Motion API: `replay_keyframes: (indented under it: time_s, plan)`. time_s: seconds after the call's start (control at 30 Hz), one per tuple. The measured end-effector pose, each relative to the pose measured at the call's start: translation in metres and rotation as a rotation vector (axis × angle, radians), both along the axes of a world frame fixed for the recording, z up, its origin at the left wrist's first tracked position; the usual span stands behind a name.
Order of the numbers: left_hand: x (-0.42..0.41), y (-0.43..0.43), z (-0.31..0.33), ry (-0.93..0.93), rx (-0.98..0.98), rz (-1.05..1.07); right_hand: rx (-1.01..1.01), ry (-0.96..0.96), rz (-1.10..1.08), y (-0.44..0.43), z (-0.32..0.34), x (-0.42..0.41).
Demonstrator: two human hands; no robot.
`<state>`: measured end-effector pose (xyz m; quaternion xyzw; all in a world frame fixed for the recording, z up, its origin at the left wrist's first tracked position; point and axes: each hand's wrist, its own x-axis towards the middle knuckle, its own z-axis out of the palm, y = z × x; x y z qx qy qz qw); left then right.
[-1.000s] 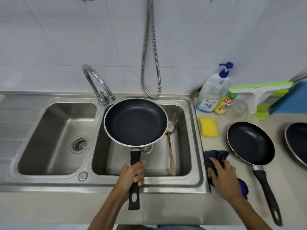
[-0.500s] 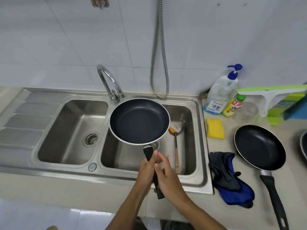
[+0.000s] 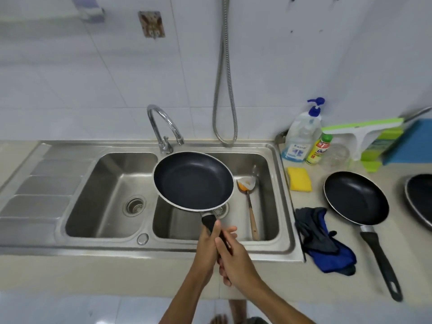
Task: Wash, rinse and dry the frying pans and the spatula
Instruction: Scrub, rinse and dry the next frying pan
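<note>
A black frying pan [image 3: 193, 181] is held level above the right sink basin [image 3: 268, 202]. My left hand [image 3: 208, 244] and my right hand [image 3: 236, 260] both grip its black handle near the sink's front edge. A spatula [image 3: 250, 206] with a wooden handle and orange residue on its blade lies in the right basin. A second black pan [image 3: 356, 198] sits on the counter to the right, handle toward me. A third pan [image 3: 420, 199] is cut off by the right edge.
A faucet [image 3: 163, 127] stands between the two basins, a shower hose [image 3: 224, 90] hangs behind. On the counter lie a yellow sponge [image 3: 299, 179], a blue and grey cloth [image 3: 325, 242], a soap pump bottle [image 3: 301, 134], a small yellow bottle [image 3: 318, 149] and a green squeegee [image 3: 364, 134].
My right hand left the cloth on the counter and came over to the pan's handle, joining my left hand. The pan stays over the right basin.
</note>
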<state>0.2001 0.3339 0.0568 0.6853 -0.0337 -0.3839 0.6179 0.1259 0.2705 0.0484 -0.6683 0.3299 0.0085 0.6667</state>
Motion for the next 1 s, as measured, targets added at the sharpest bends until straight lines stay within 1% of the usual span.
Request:
replay_keyframes:
  time_s: [0.1, 0.2, 0.27, 0.47, 0.73, 0.83, 1.0]
  plan:
    - [0.007, 0.011, 0.003, -0.003, -0.059, -0.052, -0.024, -0.007, -0.049, 0.005, 0.009, -0.007]
    - [0.008, 0.016, 0.007, 0.001, -0.104, -0.157, -0.178, -0.013, -0.042, 0.004, 0.014, -0.021]
    - [0.005, 0.016, 0.007, -0.005, -0.114, -0.214, -0.261, 0.015, -0.028, 0.003, 0.022, -0.034]
    - [-0.032, -0.012, 0.007, -0.031, -0.154, -0.310, -0.301, 0.024, -0.061, -0.023, 0.027, -0.082]
    - [-0.095, -0.090, 0.043, -0.062, -0.219, -0.437, -0.345, -0.058, -0.193, -0.089, 0.040, -0.152]
    - [-0.139, -0.135, 0.049, -0.081, -0.231, -0.484, -0.350, -0.101, -0.256, -0.126, 0.044, -0.199]
    - [-0.235, -0.222, 0.048, -0.131, -0.237, -0.536, -0.373, -0.159, -0.342, -0.203, 0.052, -0.300]
